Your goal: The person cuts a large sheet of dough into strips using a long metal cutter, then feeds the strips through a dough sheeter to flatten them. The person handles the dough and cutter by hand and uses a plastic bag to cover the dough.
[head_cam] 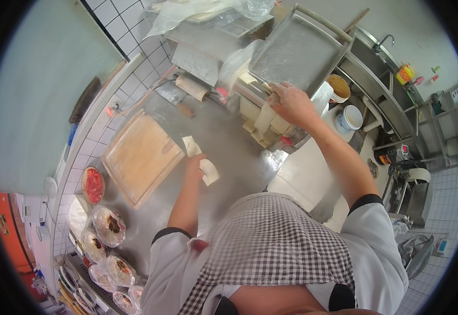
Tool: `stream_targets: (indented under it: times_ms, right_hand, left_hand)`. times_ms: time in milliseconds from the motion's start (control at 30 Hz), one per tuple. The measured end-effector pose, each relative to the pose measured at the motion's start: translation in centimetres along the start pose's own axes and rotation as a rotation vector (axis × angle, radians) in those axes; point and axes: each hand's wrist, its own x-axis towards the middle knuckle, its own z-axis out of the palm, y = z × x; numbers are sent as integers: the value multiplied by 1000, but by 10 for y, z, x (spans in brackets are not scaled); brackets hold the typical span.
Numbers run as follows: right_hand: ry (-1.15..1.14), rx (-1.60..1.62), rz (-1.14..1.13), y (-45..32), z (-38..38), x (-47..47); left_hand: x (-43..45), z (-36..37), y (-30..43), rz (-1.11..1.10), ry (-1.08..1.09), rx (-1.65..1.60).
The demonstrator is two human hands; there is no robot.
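Note:
My left hand grips the middle of a floury strip of dough above the steel worktable. Both ends of the strip stick out past my fingers. My right hand is over the roller end of a dough sheeter, fingers bent down beside a small pale piece. Whether they pinch it is unclear. Another bit of dough lies at the rollers. Below my right hand a pale dough sheet hangs over several stacked dough pieces.
A wooden board lies left of my left hand. Behind it are a scraper and a roller. A bowl of red food and several plastic-wrapped bowls line the left edge. Buckets stand on the right.

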Motion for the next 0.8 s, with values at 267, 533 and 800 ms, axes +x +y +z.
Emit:
stream_targets:
  times_ms: [267,533,800]
  right_hand:
    - [-106,71,23,10,-4,-2]
    - [27,134,66,11,-2,-3]
    - [-97,117,-131,11,-7,4]
  left_hand:
    - [-146,111,118,493,-412,250]
    - [-168,206,183,721,-442,788]
    - [-129,198,165,648,-479,590]
